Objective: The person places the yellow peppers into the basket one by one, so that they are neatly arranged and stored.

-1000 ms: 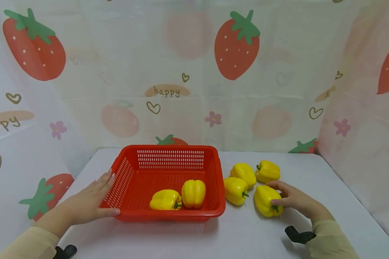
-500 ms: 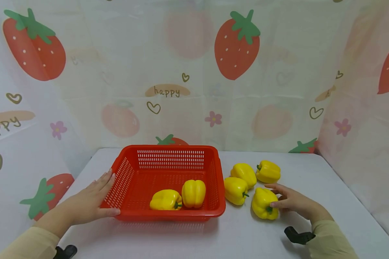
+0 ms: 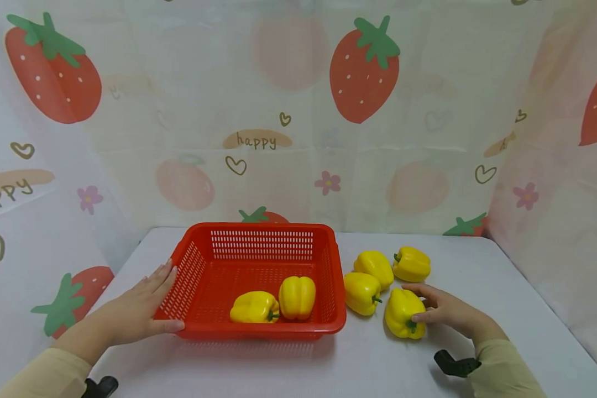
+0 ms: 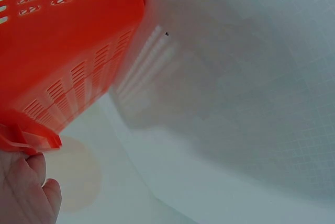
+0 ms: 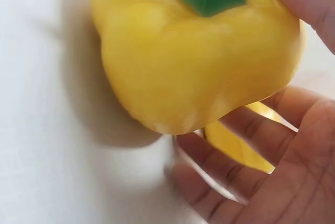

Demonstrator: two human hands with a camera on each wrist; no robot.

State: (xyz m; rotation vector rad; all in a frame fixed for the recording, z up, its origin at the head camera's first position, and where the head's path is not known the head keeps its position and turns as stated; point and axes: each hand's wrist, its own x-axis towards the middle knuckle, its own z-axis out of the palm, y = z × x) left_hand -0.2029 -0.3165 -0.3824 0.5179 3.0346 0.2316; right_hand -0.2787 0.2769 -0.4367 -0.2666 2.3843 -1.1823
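In the head view, my left hand [image 3: 136, 309] rests along the left rim of a red plastic basket [image 3: 258, 327], fingers extended and thumb on the front corner. The left wrist view shows fingertips at the rim of the basket [image 4: 68, 41]. My right hand [image 3: 455, 312] holds a yellow bell pepper [image 3: 402, 312] right of the basket, thumb near its green stem and fingers behind it. Close up in the right wrist view, thumb and fingers lie on either side of the pepper [image 5: 193, 67]. Two yellow bell peppers [image 3: 297, 297] lie inside the basket.
Between basket and right hand lie two more yellow peppers [image 3: 362, 293], close together. Another pepper [image 3: 412, 263] lies behind the right hand. The white table [image 3: 378, 370] meets a strawberry-print curtain [image 3: 288, 110] at the back and sides.
My right hand has shifted slightly left with the pepper, which has turned so its stem points more toward the front. The left hand and basket have stayed put.
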